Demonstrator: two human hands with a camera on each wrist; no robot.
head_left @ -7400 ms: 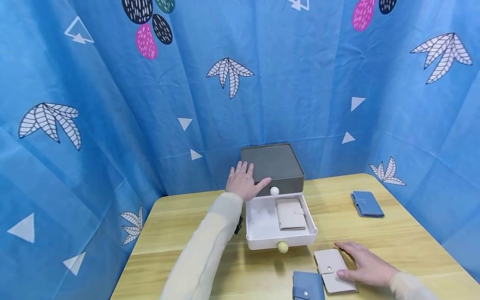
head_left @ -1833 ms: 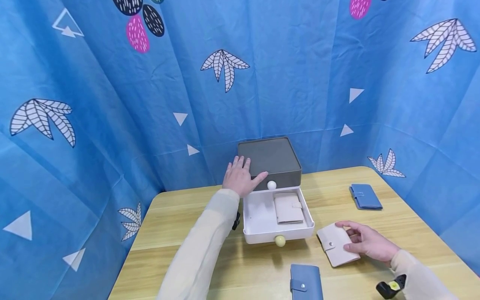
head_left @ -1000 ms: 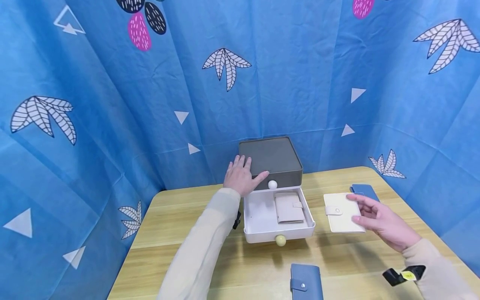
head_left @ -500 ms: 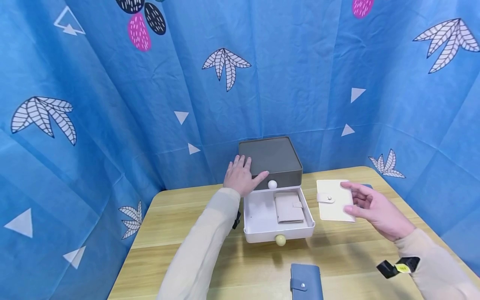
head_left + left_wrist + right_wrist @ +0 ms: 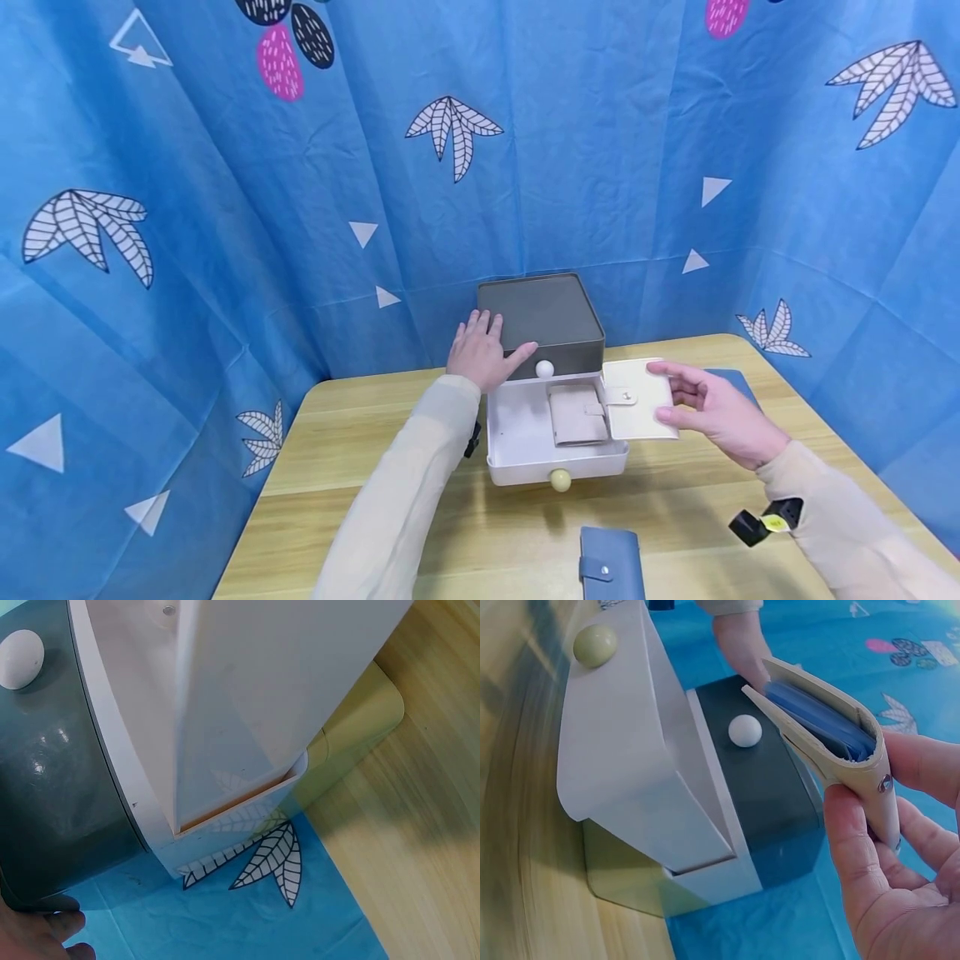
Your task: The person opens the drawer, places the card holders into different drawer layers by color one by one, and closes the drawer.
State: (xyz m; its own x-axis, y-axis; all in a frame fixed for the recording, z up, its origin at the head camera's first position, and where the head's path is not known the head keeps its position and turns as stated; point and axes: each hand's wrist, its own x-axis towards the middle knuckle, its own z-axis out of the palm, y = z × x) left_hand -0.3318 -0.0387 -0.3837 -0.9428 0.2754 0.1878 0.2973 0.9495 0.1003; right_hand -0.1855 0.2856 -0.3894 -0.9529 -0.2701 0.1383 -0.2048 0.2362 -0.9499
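Note:
My right hand (image 5: 720,417) pinches a cream card holder (image 5: 637,404) by its right edge, thumb in front and fingers behind. It hangs over the right side of the pulled-out white drawer (image 5: 517,429). In the right wrist view, bluish clear sleeves (image 5: 821,724) show between its covers, with a metal snap near my fingers. A beige card holder (image 5: 576,417) lies inside the drawer. My left hand (image 5: 480,358) rests with spread fingers on the left edge of the dark grey top section (image 5: 543,308) of the drawer box; its fingertips show at the left wrist view's corner.
A blue card holder (image 5: 611,562) lies on the wooden table (image 5: 337,467) near the front. Another blue one (image 5: 738,385) is partly hidden behind my right hand. The drawer has a yellow-green knob (image 5: 560,480). A blue patterned curtain (image 5: 375,167) hangs behind the table.
My right hand has picked up the cream card holder from the table, raised it and carried it left to the drawer's edge. The left hand stays on the box.

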